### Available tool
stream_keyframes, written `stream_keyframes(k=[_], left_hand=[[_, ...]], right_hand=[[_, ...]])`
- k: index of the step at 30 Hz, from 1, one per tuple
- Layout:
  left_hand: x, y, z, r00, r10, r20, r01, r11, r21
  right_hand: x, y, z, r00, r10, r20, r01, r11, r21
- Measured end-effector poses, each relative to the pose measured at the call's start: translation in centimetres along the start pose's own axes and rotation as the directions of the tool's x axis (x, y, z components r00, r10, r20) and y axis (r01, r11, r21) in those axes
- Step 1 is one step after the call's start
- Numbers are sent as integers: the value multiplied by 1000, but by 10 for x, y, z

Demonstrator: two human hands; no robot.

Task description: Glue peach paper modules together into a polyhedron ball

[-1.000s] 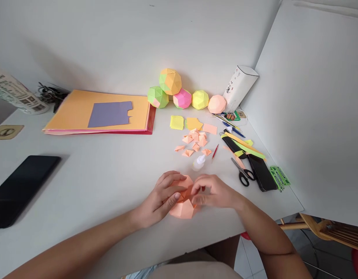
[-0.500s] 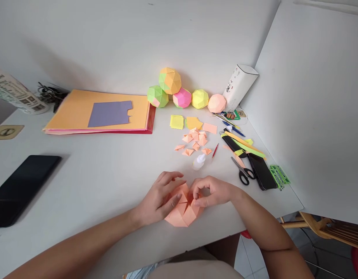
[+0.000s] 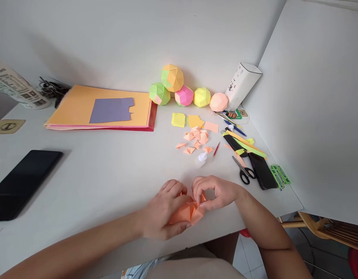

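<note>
A partly assembled peach paper ball (image 3: pixel 181 215) made of folded triangular facets rests near the table's front edge, an opening in its right side. My left hand (image 3: pixel 167 209) is wrapped around its left and far side, thumb along the near face. With thumb and fingers, my right hand (image 3: pixel 213 192) pinches the paper at the ball's right edge; its fingertips partly hide the spot. Beyond the hands lie several folded peach paper pieces (image 3: pixel 197 135), a small white-capped glue bottle (image 3: pixel 200 160) and a thin red stick (image 3: pixel 216 149).
Finished paper balls (image 3: pixel 172 78) stand against the wall beside a tilted white box (image 3: pixel 244 86). Scissors (image 3: pixel 243 170), a phone (image 3: pixel 262 170) and paper strips (image 3: pixel 245 143) lie right. A paper stack (image 3: pixel 71 108) and a black tablet-like device (image 3: pixel 24 182) are left.
My left hand has closed around the ball's left side, its thumb moving down to the near face. The ball has turned slightly; my right hand still pinches its right edge.
</note>
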State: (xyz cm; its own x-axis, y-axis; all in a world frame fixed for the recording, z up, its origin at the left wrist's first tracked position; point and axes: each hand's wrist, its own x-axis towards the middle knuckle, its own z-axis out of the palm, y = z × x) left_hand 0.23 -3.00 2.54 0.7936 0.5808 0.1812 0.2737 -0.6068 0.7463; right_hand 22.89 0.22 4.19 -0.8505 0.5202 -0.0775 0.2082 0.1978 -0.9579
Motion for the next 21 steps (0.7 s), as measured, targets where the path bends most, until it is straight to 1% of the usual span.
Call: stream_keyframes(k=[5,11,14,18,20,21], left_hand=[[0,4,-1,1000,-1,30,0,999,32],[-2,-1,6,996,81,-39,-79,995,62],[-3,-2,8,996,77,-51,-75,996,46],[-1,-2,1,999,38,-2,-38,999,-7],[1,-4,-5,999,-2,49,5,999,-51],[2,-5,-9,995,-29,97,37,997,-74]], right_hand=[[2,2,5,1000,-21,-14,21,1000,7],[2,4,7,998,-43,-38,44,999,25],[3,6,8,999,-32,-26,33,999,30],[3,7,7,999,-23,-34,24,999,34],[2,7,5,998,-46,-51,47,998,33],[2,7,4,997,-57,-56,59,998,33]])
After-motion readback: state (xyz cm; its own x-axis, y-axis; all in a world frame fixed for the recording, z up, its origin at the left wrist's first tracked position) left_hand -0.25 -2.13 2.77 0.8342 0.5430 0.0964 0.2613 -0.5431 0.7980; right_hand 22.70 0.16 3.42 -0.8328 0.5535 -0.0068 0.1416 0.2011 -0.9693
